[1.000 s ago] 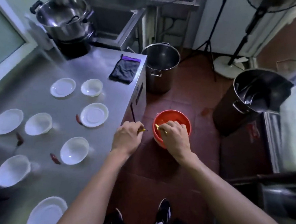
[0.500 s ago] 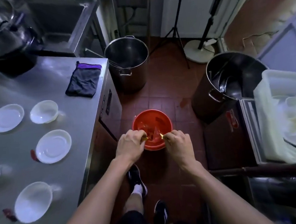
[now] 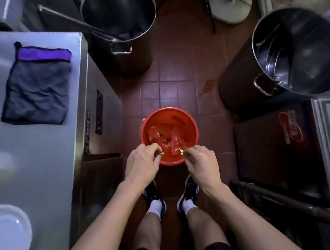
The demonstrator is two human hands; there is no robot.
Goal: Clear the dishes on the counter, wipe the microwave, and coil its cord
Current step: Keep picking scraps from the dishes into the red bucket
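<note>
Left hand [image 3: 142, 163] and right hand [image 3: 201, 161], each pinched on a small yellow scrap [image 3: 161, 154], just above the red bucket [image 3: 190, 122].

I see a bucket [image 3: 168, 124] on the floor just ahead of my feet, right of the counter [image 3: 46, 149]. A cloth [image 3: 36, 87] and a plate [image 3: 6, 236] lie on the counter. One pot [image 3: 121, 25] stands beyond the bucket, another pot [image 3: 296, 50] to its right.

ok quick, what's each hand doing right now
left hand: closed, pinching a small yellow bit over the red bucket
right hand: closed, pinching another yellow bit over the same bucket
</note>
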